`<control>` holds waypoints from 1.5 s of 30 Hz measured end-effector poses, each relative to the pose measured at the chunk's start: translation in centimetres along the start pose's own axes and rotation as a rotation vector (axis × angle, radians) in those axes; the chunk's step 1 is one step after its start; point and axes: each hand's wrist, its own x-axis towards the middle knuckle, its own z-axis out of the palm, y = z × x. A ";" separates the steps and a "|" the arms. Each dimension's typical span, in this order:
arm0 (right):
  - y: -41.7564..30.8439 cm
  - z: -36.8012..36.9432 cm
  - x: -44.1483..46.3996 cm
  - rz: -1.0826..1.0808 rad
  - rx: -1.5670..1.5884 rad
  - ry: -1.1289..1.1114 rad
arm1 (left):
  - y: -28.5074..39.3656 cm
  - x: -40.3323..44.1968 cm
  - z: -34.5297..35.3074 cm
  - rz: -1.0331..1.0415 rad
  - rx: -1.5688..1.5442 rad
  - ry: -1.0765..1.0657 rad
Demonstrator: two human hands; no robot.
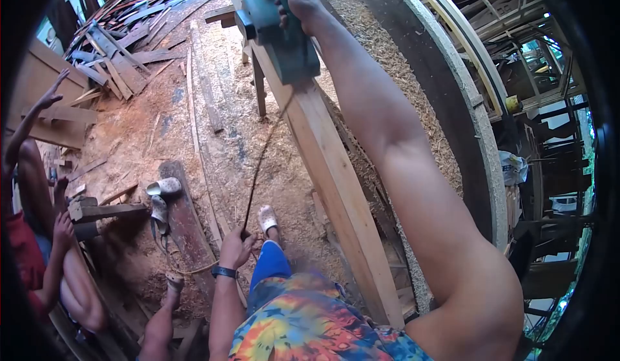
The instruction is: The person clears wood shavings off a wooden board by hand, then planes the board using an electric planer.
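Observation:
My right hand (299, 7), arm stretched far forward, is closed round the handle of a green electric planer (289, 54). The planer sits on top of a long pale wooden beam (339, 186), near its far end. A dark power cord (259, 161) runs from the planer back toward me. Low beside my blue shorts, my left hand (236, 250) is closed on that cord, with a dark band on the wrist.
At the left sits another person (39, 257) with one hand raised. Clogs (169, 186) rest by a reddish plank (194, 232). Shavings cover the ground (168, 122). Scrap wood (129, 51) is heaped at far left; a long dark slab (445, 90) lies right of the beam.

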 end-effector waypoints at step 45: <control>7.9 -11.6 -51.7 0.179 -0.142 0.032 | -9.0 -8.4 13.5 0.143 0.564 -0.399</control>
